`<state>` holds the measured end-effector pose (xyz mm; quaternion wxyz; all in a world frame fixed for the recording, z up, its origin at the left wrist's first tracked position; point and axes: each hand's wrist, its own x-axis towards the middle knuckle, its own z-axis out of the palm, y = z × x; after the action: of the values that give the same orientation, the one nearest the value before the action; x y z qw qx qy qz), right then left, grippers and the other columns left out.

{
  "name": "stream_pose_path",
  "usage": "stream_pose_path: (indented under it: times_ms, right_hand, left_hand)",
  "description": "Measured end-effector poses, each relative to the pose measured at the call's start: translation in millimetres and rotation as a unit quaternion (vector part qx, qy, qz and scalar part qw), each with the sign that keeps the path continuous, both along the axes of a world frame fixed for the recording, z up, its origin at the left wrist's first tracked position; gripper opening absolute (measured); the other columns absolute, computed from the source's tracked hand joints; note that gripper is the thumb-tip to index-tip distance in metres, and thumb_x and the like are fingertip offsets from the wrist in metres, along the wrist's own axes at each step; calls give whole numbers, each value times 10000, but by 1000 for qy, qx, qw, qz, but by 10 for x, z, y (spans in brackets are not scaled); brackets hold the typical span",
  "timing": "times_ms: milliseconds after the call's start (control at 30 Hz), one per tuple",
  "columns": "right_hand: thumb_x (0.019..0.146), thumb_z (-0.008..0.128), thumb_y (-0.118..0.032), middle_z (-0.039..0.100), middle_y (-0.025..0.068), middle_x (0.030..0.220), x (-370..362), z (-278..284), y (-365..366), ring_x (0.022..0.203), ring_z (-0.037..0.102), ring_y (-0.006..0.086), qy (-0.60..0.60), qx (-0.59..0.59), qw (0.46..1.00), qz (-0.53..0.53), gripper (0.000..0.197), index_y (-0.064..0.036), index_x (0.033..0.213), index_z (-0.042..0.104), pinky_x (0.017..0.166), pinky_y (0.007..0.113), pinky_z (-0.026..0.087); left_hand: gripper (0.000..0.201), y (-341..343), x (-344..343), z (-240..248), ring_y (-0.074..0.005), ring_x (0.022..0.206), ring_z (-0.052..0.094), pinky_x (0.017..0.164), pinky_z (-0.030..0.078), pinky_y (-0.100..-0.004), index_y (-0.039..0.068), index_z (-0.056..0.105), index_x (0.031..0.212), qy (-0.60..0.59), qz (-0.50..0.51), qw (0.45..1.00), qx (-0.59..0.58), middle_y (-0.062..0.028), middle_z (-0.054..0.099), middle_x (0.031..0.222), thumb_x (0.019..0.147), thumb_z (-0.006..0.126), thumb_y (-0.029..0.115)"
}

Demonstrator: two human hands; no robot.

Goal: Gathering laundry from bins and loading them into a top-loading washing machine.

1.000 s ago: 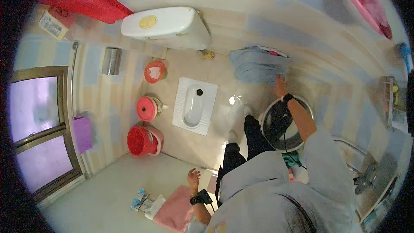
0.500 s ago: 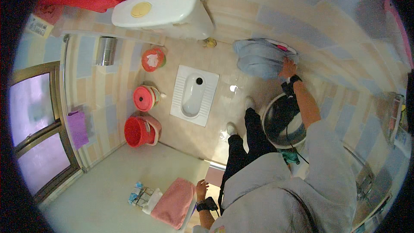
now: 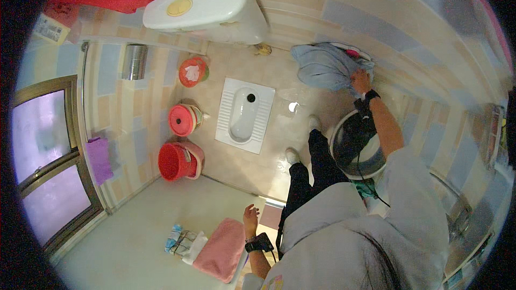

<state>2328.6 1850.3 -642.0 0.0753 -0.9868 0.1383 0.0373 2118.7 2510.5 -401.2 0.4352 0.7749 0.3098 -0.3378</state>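
My right hand (image 3: 361, 81) reaches out to the upper right and grips the edge of a blue-grey cloth bundle (image 3: 322, 66) that lies on the tiled floor by the wall. A bit of pink shows at the bundle's top. Below that arm stands a round open tub (image 3: 371, 162) with a dark inside. My left hand (image 3: 250, 218) hangs low at my side with fingers apart and holds nothing. It is just right of a folded pink towel (image 3: 221, 248). Black watches are on both wrists.
A white squat toilet pan (image 3: 244, 114) is set in the floor, a white cistern (image 3: 207, 11) above it. Left of it stand a red bin with paper (image 3: 192, 71), a red lidded pot (image 3: 181, 120) and a red bucket (image 3: 173, 161). A window (image 3: 45, 166) fills the left wall.
My right hand has stretched farther from the tub's rim onto the blue-grey bundle and closed on it. My left hand has stayed hanging by the pink towel.
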Motion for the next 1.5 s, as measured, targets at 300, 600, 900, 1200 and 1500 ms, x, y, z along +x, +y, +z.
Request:
stream_pose_path:
  times_ms: [300, 600, 900, 1200, 1500]
  right_hand:
    - [789, 497, -198, 452, 91, 1207, -31, -444, -302, 1127, 398, 330, 153, -33, 983, -90, 385, -137, 1164, 438, 828, 623, 315]
    - [781, 495, -225, 501, 172, 1145, 195, -387, -133, 1101, 440, 338, 151, -20, 986, -61, 428, -74, 1180, 457, 867, 661, 257]
    - [679, 582, -149, 539, 201, 1056, 172, 565, 259, 1027, 482, 350, 124, -5, 992, -2, 417, -31, 1074, 520, 843, 632, 286]
    - [666, 569, -87, 567, 168, 894, -140, 1622, 600, 918, 526, 339, 75, 32, 997, -10, 324, -15, 980, 529, 811, 544, 329]
    - [632, 538, -4, 524, 160, 871, -858, 2400, 946, 893, 491, 329, -19, 25, 998, 49, 264, -14, 893, 501, 763, 465, 311]
  left_hand:
    - [286, 132, -211, -110, -171, 752, 599, 619, 474, -269, 35, 489, 1122, 55, 57, 996, -46, -116, 625, 868, 868, 472, 166]
    - [307, 297, -501, -56, -165, 731, 604, 604, 478, -268, 36, 489, 1132, 80, 20, 996, 12, -108, 630, 866, 872, 472, 199]
    - [298, 82, -236, -69, -166, 752, 602, 621, 477, -271, 41, 490, 1131, 23, 6, 1000, -7, -110, 624, 872, 876, 474, 195]
    - [310, 67, -145, -261, -153, 717, 587, 606, 475, -268, 16, 497, 1119, 26, 37, 997, -63, -95, 617, 849, 867, 497, 197]
    - [337, -370, 363, -245, -166, 753, 592, 653, 478, -272, 6, 496, 1120, -78, -74, 989, -99, -112, 614, 854, 885, 497, 249]
